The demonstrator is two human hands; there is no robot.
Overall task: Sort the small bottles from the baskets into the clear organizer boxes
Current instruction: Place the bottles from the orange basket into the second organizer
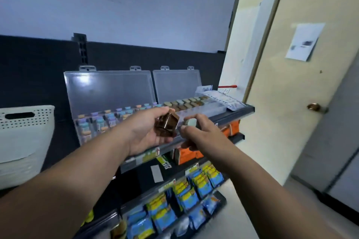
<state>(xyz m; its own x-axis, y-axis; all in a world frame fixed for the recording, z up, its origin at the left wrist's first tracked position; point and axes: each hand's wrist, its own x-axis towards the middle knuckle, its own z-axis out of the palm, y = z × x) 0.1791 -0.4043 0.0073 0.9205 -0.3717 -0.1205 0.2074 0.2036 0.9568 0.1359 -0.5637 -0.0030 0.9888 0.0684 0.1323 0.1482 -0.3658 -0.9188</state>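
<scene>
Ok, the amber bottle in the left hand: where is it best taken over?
By its bare end facing right, approached from the right: the amber bottle lies tilted in the left hand, thumb above and fingers below, so only that end looks free.

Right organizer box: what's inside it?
In the right organizer box: rows of small bottles with muted green, grey and brown caps; its right end looks bare. The near part is hidden behind the left hand, its amber bottle and the right hand pinching a pale-capped bottle.
</scene>
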